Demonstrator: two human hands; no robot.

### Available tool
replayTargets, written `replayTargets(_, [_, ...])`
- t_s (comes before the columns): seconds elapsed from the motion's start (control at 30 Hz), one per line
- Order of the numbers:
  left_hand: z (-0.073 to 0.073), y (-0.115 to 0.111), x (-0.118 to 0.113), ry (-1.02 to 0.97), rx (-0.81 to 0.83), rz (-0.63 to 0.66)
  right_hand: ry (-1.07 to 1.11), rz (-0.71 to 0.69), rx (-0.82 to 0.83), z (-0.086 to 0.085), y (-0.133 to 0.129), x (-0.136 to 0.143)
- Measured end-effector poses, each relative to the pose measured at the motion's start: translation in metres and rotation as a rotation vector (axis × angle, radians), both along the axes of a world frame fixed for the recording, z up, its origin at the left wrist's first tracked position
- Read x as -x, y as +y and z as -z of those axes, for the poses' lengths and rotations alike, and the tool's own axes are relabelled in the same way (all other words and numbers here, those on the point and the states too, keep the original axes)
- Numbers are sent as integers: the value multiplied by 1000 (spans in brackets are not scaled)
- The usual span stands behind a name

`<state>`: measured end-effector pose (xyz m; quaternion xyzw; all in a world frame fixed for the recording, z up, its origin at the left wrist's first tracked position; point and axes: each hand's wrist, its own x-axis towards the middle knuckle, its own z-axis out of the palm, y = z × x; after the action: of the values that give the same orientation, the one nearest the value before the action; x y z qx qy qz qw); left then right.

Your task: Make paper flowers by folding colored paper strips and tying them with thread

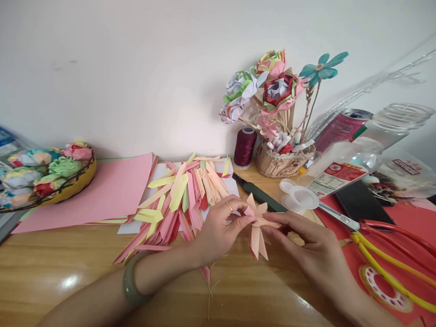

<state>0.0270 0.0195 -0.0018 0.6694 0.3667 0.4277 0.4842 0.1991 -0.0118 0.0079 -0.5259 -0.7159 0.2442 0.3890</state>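
Note:
Between my two hands, just above the wooden table, is a peach paper flower with pointed folded petals and a reddish edge on one of them. My left hand, with a ring and a green bangle, pinches a pink petal on its left side. From the right, my right hand grips a peach petal between thumb and fingers. Behind my left hand lies a heap of folded paper strips in pink, yellow, peach and green, partly on a white sheet.
Pink paper sheets and a basket of paper flowers lie left. At the back stand a thread spool and a wooden holder with paper flowers. Right are a dark green pen-like tool, scissors, a plastic bottle and red paper.

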Motion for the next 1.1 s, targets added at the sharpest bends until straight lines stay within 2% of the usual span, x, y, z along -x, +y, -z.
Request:
replayTargets(0.1, [0,1,1,-45,-41,28,13,30,-7,-3,-3,-3])
replayTargets(0.17, [-1,2,2,-54,-128,50,19,102,-49,-5,-4,-6])
replayTargets(0.27, [-1,3,3,-30,-270,59,42,221,-190,-5,-2,-12])
replayTargets(0.33, [-1,3,3,-8,-317,54,6,241,-303,-5,0,-14])
replayTargets(0.43, [0,2,3,34,-326,82,-113,158,-380,-7,2,-14])
replayTargets(0.5, [1,1,3,50,-313,117,-138,40,-297,-9,2,-11])
replayTargets(0.57, [2,0,2,49,-298,143,-103,-68,-147,-10,2,-7])
replayTargets(0.63, [1,-1,0,49,-286,157,-57,-112,-29,-9,1,-4])
replayTargets(0.7, [0,-3,-2,48,-257,139,-33,-107,0,-8,0,-2])
replayTargets(0.87, [-2,-9,-8,-8,-55,7,-48,-57,-141,-2,-4,-2])
replayTargets(1.1, [-1,-15,-11,-76,-137,-30,-145,-27,-351,-3,-7,-1])
